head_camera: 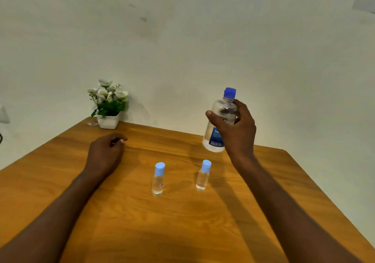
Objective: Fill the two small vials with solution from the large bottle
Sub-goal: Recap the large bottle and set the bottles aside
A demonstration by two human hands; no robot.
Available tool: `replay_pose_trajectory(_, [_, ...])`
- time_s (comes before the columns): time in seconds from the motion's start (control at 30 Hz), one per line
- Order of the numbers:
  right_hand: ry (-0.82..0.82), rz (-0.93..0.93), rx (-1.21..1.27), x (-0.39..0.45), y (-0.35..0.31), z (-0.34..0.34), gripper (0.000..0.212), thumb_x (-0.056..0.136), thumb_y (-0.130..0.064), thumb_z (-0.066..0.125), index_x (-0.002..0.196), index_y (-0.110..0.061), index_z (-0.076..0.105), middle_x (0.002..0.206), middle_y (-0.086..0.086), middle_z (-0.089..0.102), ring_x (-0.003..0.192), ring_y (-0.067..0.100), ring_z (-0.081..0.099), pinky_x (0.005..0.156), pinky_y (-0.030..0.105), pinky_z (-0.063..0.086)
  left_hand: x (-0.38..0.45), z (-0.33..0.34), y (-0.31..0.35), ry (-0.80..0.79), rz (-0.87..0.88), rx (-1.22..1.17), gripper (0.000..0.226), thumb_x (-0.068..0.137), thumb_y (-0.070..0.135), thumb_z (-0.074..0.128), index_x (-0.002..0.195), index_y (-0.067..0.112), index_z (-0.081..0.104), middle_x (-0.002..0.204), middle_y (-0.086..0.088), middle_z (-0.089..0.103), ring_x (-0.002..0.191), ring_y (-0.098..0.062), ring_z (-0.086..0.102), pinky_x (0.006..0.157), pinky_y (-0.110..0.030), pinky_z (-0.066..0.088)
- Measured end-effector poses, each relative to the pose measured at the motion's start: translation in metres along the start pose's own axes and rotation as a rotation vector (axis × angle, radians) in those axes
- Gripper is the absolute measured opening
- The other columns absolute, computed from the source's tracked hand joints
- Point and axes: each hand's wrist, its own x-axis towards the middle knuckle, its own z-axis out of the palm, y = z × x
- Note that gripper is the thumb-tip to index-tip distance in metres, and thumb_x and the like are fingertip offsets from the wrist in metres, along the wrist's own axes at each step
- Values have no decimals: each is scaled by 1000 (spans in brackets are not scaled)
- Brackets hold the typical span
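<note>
A single wide-angle view looks forward and down from the person's head, close over the wooden bench (125, 212). It faces a pale wall (182, 49) behind the bench's far edge, and both forearms reach in from the bottom corners of the view.

Two vials stand mid-counter (125, 222), left vial (158, 178) beside right vial (203, 175). Large bottle (220, 120) at one o'clock, plant pot (108, 108) at eleven.
</note>
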Motion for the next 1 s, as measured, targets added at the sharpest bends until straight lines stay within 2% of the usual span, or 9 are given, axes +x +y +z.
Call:
replay_pose_trajectory(0.1, [-102,57,69,17,-5,32,68,80,-37,90,139,-23,59,127,-5,70,111,11,70,96,38,61,9,-3,-6,-16,-85,-60,17,103,19,63,99,24,79,99,0,77,99,-22,70,91,-40,56])
replay_pose_trajectory(0.27, [-319,90,80,34,4,97,70,78,-29,92,138,-22,58,125,-5,71,107,11,72,94,34,62,11,-2,-8,-16,-115,-117,18,103,19,63,100,21,81,94,4,78,95,-15,71,84,-32,55])
replay_pose_trajectory(0.5, [-585,117,10,42,30,177,72,73,-26,95,134,-23,59,122,-7,68,107,8,68,90,25,58,15,5,-13,6,-101,-32,18,101,18,64,110,17,80,109,2,75,102,-12,66,84,-25,47])
replay_pose_trajectory(0.63, [-620,139,-28,39,41,211,74,70,-30,97,133,-22,59,121,-7,67,109,10,66,84,20,54,16,5,-8,-49,-98,63,23,102,18,63,122,17,76,125,-1,72,111,-12,62,92,-25,47])
replay_pose_trajectory(0.8, [-623,163,-32,37,50,242,79,70,-27,97,137,-17,57,129,-1,65,113,17,63,79,17,49,18,4,-6,-77,-101,104,24,103,19,63,123,20,76,126,1,72,107,-7,59,90,-23,46])
replay_pose_trajectory(0.93, [-629,182,-39,46,55,258,80,67,-26,98,136,-18,58,130,0,66,117,20,64,92,29,54,19,5,-8,-78,-105,130,23,104,18,62,121,22,77,124,3,73,112,-9,61,89,-24,48])
replay_pose_trajectory(1.0, [-645,189,-44,50,56,263,77,68,-23,97,135,-19,58,130,1,65,118,21,63,94,30,53,20,6,-9,-81,-99,130,22,103,18,62,119,23,77,122,4,73,116,-12,61,91,-25,50])
